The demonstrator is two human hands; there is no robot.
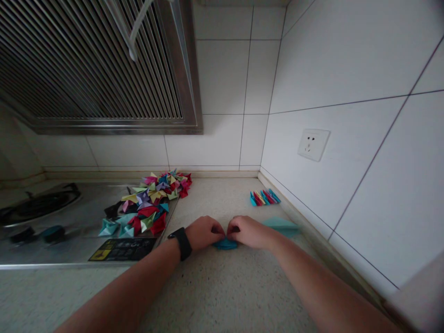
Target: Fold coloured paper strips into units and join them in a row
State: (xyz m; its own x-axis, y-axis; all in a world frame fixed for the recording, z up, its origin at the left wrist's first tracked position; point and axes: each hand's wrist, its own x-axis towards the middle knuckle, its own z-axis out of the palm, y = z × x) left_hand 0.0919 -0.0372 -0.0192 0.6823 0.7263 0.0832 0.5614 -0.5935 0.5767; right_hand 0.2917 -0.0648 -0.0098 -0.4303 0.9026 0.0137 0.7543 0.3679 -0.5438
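Note:
A small piece of folded blue paper (226,244) lies on the speckled countertop (215,286) between my hands. My left hand (205,232), with a black watch (181,243) on its wrist, pinches the paper's left side. From the right, my right hand (248,231) pinches the same paper, close to the left fingertips. The fingers hide the paper's upper part, so its full shape does not show. Just behind my right wrist lies a light teal sheet of paper (282,225), partly covered by the forearm.
Colourful folded paper pieces (149,203) are heaped on the steel gas stove (76,252) at left. A short row of folded papers (265,197) stands near the back right corner. A range hood (197,125) hangs above; a socket (314,144) is on the right wall.

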